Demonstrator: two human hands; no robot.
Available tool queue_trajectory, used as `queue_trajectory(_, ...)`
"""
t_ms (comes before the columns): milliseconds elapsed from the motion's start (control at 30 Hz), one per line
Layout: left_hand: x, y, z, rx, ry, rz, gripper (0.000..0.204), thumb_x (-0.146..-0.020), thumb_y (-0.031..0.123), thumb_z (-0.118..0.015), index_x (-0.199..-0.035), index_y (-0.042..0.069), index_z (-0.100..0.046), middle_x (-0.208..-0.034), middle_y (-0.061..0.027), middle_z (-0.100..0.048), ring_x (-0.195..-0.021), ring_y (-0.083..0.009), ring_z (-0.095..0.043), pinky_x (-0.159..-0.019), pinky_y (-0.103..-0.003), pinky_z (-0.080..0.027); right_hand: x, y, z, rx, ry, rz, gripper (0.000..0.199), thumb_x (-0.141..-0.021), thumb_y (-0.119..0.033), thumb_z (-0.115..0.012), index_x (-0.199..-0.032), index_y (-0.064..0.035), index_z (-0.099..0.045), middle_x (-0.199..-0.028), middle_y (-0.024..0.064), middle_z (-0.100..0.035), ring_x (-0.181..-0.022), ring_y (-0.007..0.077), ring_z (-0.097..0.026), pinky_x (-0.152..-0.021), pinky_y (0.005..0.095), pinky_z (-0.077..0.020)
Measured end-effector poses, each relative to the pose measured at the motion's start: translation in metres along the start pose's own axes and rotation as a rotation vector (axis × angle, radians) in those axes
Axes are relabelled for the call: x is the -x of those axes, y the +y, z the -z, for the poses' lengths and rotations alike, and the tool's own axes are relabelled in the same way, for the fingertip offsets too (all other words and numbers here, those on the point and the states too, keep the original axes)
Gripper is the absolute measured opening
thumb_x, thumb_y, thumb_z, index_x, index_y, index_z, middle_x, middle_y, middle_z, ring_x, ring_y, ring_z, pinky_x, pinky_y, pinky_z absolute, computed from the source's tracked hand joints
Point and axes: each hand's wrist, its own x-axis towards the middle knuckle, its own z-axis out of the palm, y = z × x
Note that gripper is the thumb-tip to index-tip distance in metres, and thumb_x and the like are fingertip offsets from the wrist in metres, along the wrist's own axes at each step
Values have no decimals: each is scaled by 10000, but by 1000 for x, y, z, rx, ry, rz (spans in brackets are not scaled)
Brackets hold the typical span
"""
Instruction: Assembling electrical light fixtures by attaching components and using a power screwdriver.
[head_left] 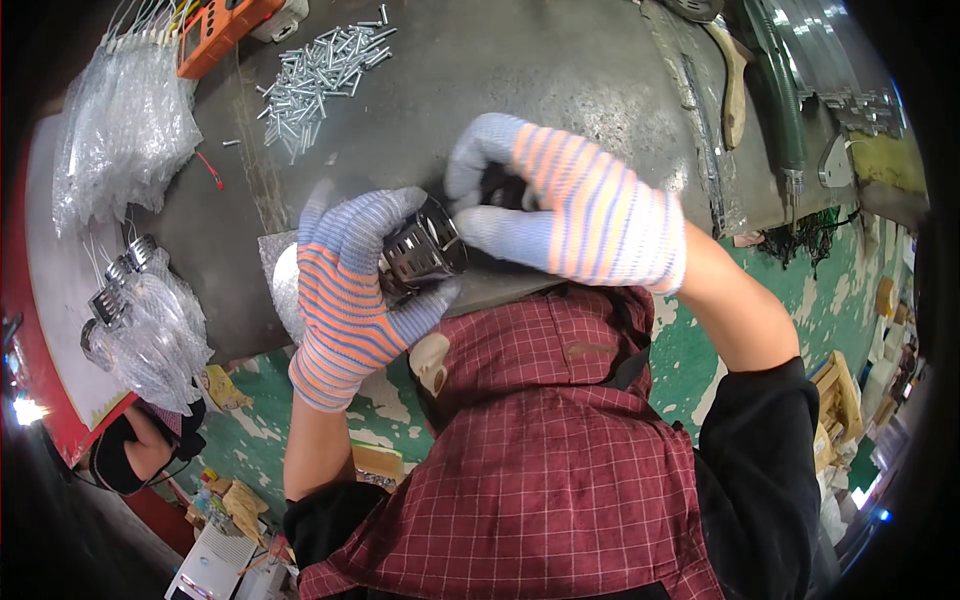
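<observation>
Slotted part (420, 250): partly behind left fingers (388, 212) | dark object (506, 190): indistinct | orange device (218, 36): cropped

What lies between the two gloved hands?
The head view shows a slotted dark metal cylinder, held in the left hand; the right hand curls close beside it; contact there is unclear.

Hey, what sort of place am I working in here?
Likely a workshop or small assembly shop: loose screws heaped on a scuffed tabletop, a green screwdriver-like tool and bundled clear plastic wrap.

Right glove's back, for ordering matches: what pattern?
Right glove's back: orange and blue stripes, clearest in the head view.
</observation>
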Motion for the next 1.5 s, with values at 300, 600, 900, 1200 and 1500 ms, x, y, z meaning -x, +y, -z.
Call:
queue_trajectory(300,4,-4,-2,41,16,-12,764,-613,261,-877,-1278,84,-546,-1154,-96,-620,-1064,-313,-611,-1128,-561,-345,-18,-2,-11,-538,-215,-408,203,-839,-128,-712,-975,-14,-614,-716,41,-633,-558,85,-567,-489,234,-409)
queue_trajectory(600,2,-7,-4,64,26,-3,736,-620,306,-868,-1258,93,-570,-1134,-91,-625,-1056,-319,-611,-1125,-551,-349,-19,10,12,-499,-209,-388,74,-854,-112,-620,-890,-47,-616,-705,65,-616,-495,153,-499,-480,304,-408)
queue_trajectory(900,1,-4,3,35,11,-21,734,-668,333,-844,-1281,67,-542,-1130,-126,-638,-1061,-354,-601,-1092,-527,-356,-7,24,-7,737,216,338,140,-867,-161,-648,-978,-82,-619,-866,146,-637,-853,357,-630,-762,450,-488)
queue_trajectory(1200,20,-40,41,245,-115,41,716,-705,259,-838,-1337,70,-561,-1211,-164,-623,-1145,-397,-566,-1001,-481,-446,44,10,-62,334,363,191,365,-887,-176,-684,-1223,-37,-647,-875,153,-684,-782,334,-663,-721,406,-533)
queue_trajectory(1500,-29,-50,41,282,-402,-199,661,-743,190,-751,-1360,75,-546,-1333,-193,-570,-1221,-406,-548,-1052,-444,-433,36,12,-80,372,420,214,322,-864,-151,-719,-1172,-73,-668,-833,156,-684,-726,343,-664,-645,412,-529)
